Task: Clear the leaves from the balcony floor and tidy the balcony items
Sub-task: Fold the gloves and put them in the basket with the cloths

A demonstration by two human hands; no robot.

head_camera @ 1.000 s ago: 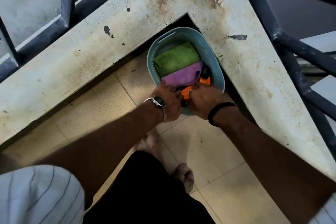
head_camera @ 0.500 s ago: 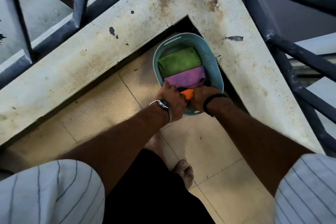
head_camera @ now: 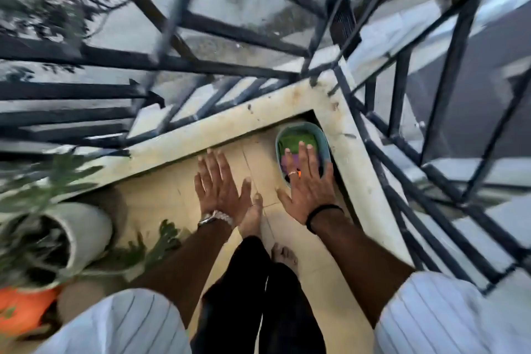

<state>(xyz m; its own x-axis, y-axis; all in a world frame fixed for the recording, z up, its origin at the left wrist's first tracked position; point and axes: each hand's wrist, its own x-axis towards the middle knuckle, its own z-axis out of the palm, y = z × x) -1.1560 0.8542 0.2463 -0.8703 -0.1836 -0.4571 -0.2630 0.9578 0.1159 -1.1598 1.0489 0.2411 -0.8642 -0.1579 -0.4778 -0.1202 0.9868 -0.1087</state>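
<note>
Nearest, below and left of the left hand (head_camera: pixel 219 190), a white plant pot (head_camera: pixel 86 234) lies tilted at the frame's left edge; it holds dark soil and blurred green foliage, and an orange object (head_camera: pixel 24 310) sits just beneath it. The left hand is spread flat, fingers straight, holding nothing, over the tiled floor (head_camera: pixel 161 198). The right hand (head_camera: pixel 306 190) is likewise spread wide and empty, palm down. Beyond the right hand's fingertips, partly hidden by them, a blue basket (head_camera: pixel 323 138) sits in the corner of the ledge (head_camera: pixel 224 126). It contains a green cloth (head_camera: pixel 294 139), a purple cloth (head_camera: pixel 284 162) and a small orange item (head_camera: pixel 298 173) visible between the fingers. Whether the hand touches the basket cannot be determined.
</note>
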